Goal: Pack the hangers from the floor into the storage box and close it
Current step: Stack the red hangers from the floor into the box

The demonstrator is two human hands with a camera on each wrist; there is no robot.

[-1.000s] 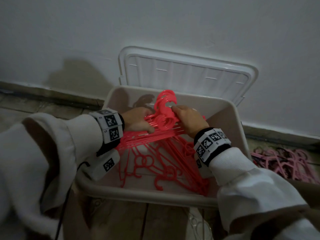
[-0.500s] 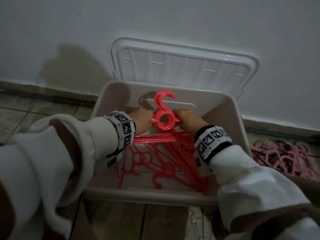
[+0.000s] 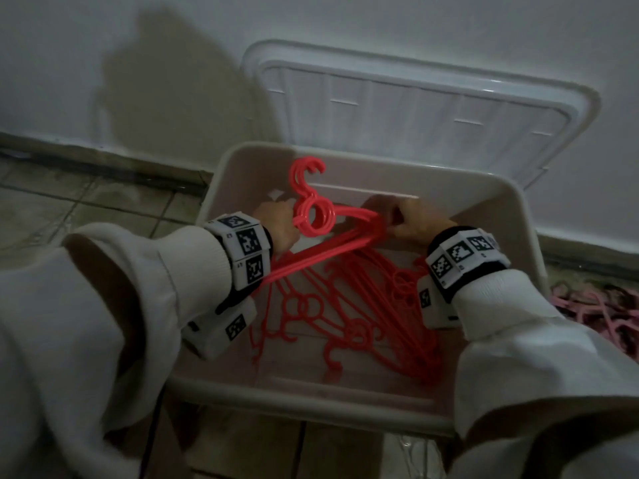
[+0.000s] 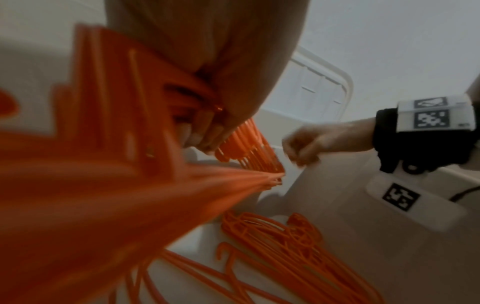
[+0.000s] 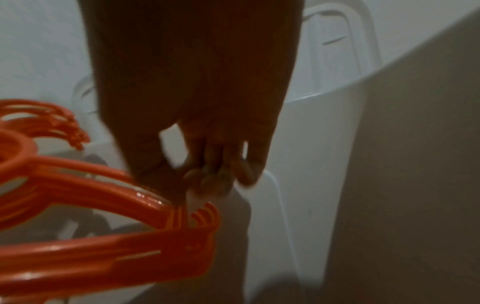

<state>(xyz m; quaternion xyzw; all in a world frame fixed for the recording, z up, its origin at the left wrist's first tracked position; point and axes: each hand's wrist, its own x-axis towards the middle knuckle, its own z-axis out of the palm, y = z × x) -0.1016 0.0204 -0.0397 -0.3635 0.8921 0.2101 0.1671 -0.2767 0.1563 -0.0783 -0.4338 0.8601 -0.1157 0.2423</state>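
A bundle of red hangers [image 3: 313, 216] hangs over the back of the beige storage box [image 3: 311, 395], hooks pointing up and left. My left hand [image 3: 276, 226] grips the bundle just beside the ring under the hooks; the left wrist view shows its fingers [image 4: 207, 131] curled round the bars [image 4: 116, 185]. My right hand [image 3: 404, 219] pinches the bundle's right shoulder end, thumb and fingertips [image 5: 202, 179] meeting on the red plastic [image 5: 103, 246]. More red hangers [image 3: 363, 305] lie loose on the box floor. The white lid [image 3: 415, 108] leans open against the wall.
A heap of pink hangers [image 3: 594, 305] lies on the tiled floor to the right of the box. The wall stands right behind the lid. Tiled floor spreads to the left [image 3: 86, 202] and in front of the box.
My hands have spread apart: the right slid from the hooks out to the shoulder end, the left stayed by the ring. The bundle has tilted, its hooks swinging left.
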